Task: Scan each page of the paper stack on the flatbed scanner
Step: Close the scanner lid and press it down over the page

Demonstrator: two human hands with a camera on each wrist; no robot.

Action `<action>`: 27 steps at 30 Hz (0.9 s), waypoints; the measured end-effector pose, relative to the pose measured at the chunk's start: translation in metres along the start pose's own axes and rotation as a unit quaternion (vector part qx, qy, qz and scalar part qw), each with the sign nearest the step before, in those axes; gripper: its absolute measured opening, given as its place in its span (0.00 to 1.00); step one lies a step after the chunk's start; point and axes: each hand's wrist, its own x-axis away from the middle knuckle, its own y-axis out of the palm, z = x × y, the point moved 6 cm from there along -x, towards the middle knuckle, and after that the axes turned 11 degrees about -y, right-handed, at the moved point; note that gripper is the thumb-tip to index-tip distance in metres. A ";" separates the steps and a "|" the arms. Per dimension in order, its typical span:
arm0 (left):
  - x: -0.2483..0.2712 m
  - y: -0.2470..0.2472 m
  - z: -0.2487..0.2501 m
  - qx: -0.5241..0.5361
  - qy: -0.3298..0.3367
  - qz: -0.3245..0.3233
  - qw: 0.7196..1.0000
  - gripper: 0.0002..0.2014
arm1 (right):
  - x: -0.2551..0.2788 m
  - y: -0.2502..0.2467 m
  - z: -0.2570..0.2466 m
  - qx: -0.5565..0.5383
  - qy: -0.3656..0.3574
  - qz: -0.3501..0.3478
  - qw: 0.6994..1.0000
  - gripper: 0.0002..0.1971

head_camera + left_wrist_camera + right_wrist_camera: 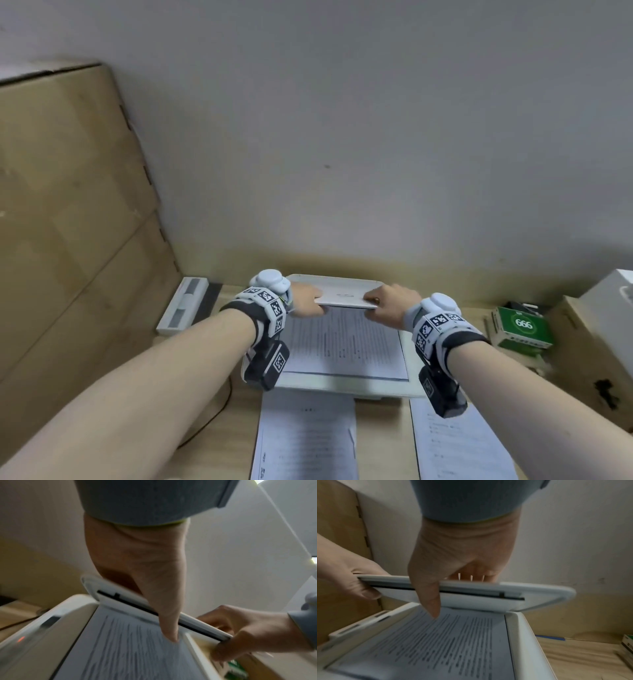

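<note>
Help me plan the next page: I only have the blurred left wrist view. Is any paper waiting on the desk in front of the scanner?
Observer: Yes. On the wooden desk, in front of the white flatbed scanner, lie a printed white sheet on the left and another on the right.
Operator: Does the right hand really grip the lid?
Observer: The right wrist view shows the right hand with its thumb under the white scanner lid and its fingers on top.
Operator: What is that green thing on the right?
Observer: A green box marked 666, on the desk beside the scanner.
</note>
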 end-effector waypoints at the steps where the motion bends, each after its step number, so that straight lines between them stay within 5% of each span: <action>1: 0.003 0.017 0.000 0.007 0.015 -0.035 0.999 0.18 | 0.005 0.014 -0.005 -0.013 -0.013 -0.028 0.999 0.15; 5: 0.010 0.066 0.001 -0.055 0.032 -0.030 0.997 0.38 | 0.021 0.053 -0.016 -0.026 -0.026 -0.080 0.996 0.12; 10: 0.012 0.096 0.000 -0.084 0.029 0.023 0.996 0.43 | 0.029 0.081 -0.022 -0.017 -0.032 -0.069 0.997 0.13; 14: 0.015 0.114 -0.001 -0.068 0.037 0.034 0.996 0.48 | 0.032 0.101 -0.029 0.025 -0.038 -0.062 0.997 0.22; 19: 0.011 0.150 -0.011 -0.045 0.034 -0.062 0.997 0.57 | 0.033 0.133 -0.034 0.037 -0.026 -0.118 0.992 0.32; 23: 0.002 0.150 -0.021 -0.052 0.046 -0.132 0.989 0.50 | 0.023 0.128 -0.030 -0.013 -0.012 -0.140 0.990 0.21; 27: 0.001 0.137 -0.016 0.005 0.028 -0.093 0.995 0.33 | 0.007 0.118 -0.020 -0.056 0.002 -0.067 0.996 0.15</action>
